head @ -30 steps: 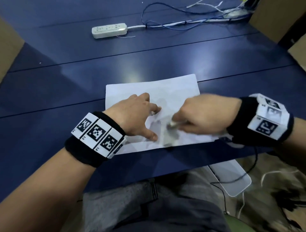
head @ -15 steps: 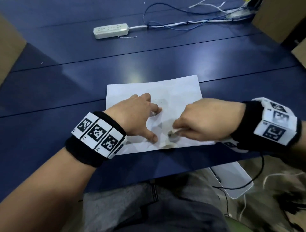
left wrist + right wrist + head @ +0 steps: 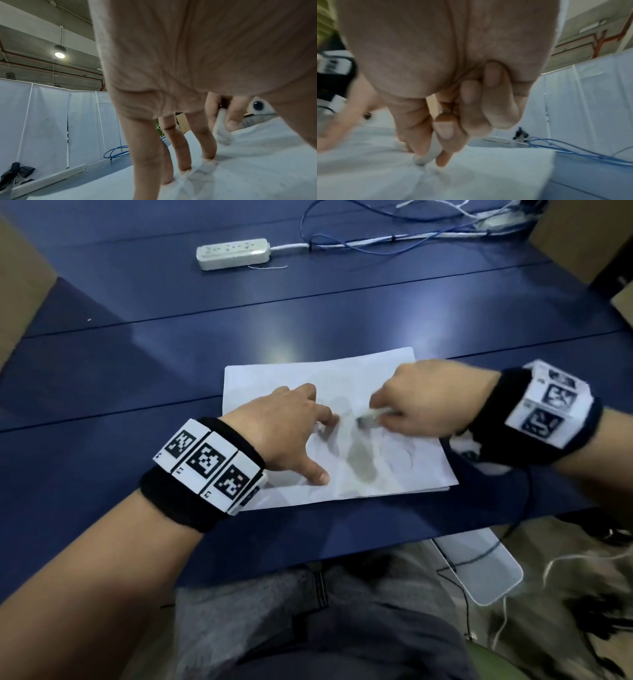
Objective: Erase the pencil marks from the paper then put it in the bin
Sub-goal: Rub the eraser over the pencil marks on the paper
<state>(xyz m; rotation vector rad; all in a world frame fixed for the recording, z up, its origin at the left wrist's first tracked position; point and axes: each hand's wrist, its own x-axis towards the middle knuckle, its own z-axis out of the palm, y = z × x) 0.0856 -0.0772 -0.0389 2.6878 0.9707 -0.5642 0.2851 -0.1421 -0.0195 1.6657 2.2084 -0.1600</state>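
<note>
Your right hand (image 3: 424,402) is pinching a white eraser (image 3: 371,416) down onto the paper (image 3: 387,470), while your left hand (image 3: 284,429) pins the sheet with spread fingertips (image 3: 184,167). Paper's flat on the blue table (image 3: 171,364), near edge; power strip (image 3: 233,253) far back.

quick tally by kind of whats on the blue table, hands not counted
paper sheet: 1
eraser, held in the right hand: 1
power strip: 1
cable bundle: 1, blue and white strands too tangled to count singly
total: 4
</note>
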